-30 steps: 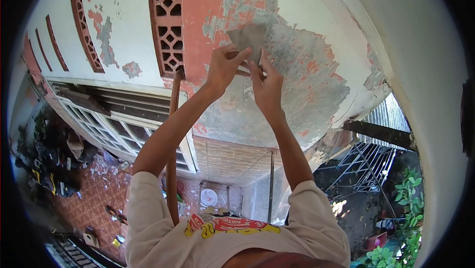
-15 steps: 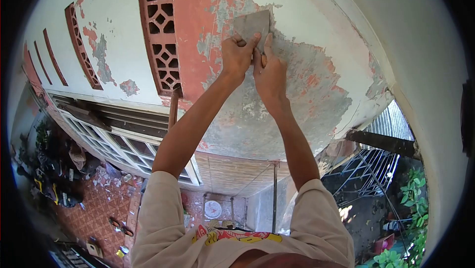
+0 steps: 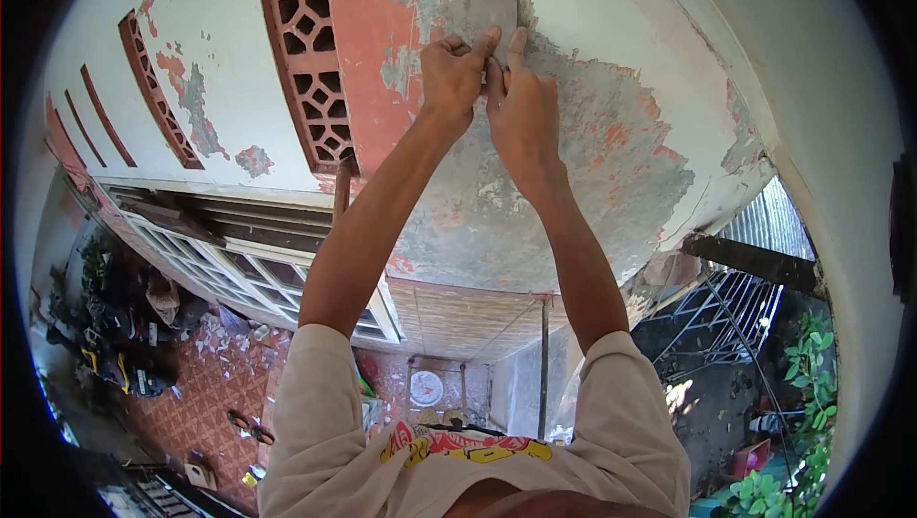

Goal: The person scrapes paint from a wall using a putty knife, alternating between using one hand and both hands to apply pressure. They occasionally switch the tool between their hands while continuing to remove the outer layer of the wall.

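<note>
A flat grey scraper blade [image 3: 487, 11] lies against the wall [image 3: 592, 164], where paint has peeled to grey and red patches. My left hand [image 3: 454, 78] grips the blade's lower left part, its thumb pressed on the flat face. Close beside it, my right hand [image 3: 523, 107] is closed round the scraper's lower end, with the index finger stretched up along the blade. The fingers hide the scraper's handle.
Red vent blocks [image 3: 308, 50] stand left of the hands, above a white-framed window [image 3: 258, 274]. Far below are a tiled floor [image 3: 205, 394] with debris, a round white lid [image 3: 426, 388], metal rods [image 3: 716, 317] and green plants [image 3: 810, 365].
Both hands and the scraper have moved up the wall, toward the top of the view. The camera view has shifted slightly; the grip looks the same.
</note>
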{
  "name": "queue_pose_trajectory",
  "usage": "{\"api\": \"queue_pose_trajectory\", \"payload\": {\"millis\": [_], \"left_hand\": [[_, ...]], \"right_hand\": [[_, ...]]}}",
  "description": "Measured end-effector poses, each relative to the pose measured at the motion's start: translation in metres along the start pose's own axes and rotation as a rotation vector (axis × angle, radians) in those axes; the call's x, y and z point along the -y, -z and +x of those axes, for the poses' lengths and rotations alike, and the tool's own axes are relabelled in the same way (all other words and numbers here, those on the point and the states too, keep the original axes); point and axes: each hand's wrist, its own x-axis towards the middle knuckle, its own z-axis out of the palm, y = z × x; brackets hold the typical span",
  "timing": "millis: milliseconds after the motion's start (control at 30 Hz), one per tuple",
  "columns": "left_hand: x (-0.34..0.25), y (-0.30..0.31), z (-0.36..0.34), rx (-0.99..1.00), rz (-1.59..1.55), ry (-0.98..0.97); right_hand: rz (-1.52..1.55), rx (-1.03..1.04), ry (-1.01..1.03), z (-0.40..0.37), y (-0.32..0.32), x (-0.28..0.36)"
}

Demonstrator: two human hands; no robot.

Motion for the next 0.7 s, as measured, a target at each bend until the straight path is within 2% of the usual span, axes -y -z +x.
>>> {"api": "queue_pose_trajectory", "payload": {"millis": [267, 433, 567, 700], "left_hand": [[-0.013, 0.001, 0.008, -0.003, -0.021, 0.008], [-0.013, 0.007, -0.004, -0.056, 0.078, 0.029], [-0.021, 0.009, -0.009, -0.007, 0.087, 0.028], [-0.012, 0.013, -0.001, -0.043, 0.133, 0.024]], "right_hand": [[0.051, -0.034, -0.005, 0.006, 0.002, 0.014], [0.131, 0.003, -0.052, -0.006, -0.006, 0.012], [0.2, -0.037, -0.014, -0.006, -0.01, 0.014], [0.225, -0.029, 0.007, -0.004, -0.008, 0.013]]}}
